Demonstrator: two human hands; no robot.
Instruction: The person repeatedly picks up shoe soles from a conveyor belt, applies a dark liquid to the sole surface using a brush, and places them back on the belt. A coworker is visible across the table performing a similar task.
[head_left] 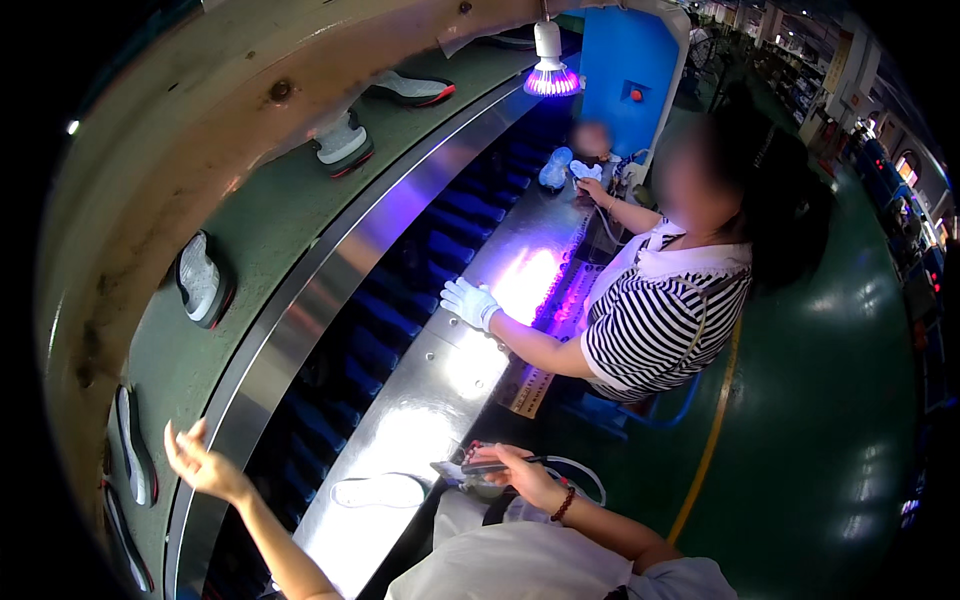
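Observation:
My left hand (208,468) is raised over the metal edge of the green conveyor belt (255,245), its fingers apart and nothing in them. Closest to it on the belt is a grey shoe (136,450) with a dark and red sole. My right hand (532,482) is closed round a black pen-shaped tool (490,467) in front of my body, and a thin white hose loops beside that wrist. Below the tool's tip is a small, flat greyish thing whose kind I cannot make out. Between my hands a white shoe sole (377,491) lies flat on the shiny metal bench (400,430).
A co-worker (655,320) in a striped top sits to my right, one white-gloved hand (470,303) on the bench. Pale soles (556,168) are at its far end, below a purple lamp (551,75). A dark lower row (350,365) runs between bench and belt. A beam (110,230) curves overhead.

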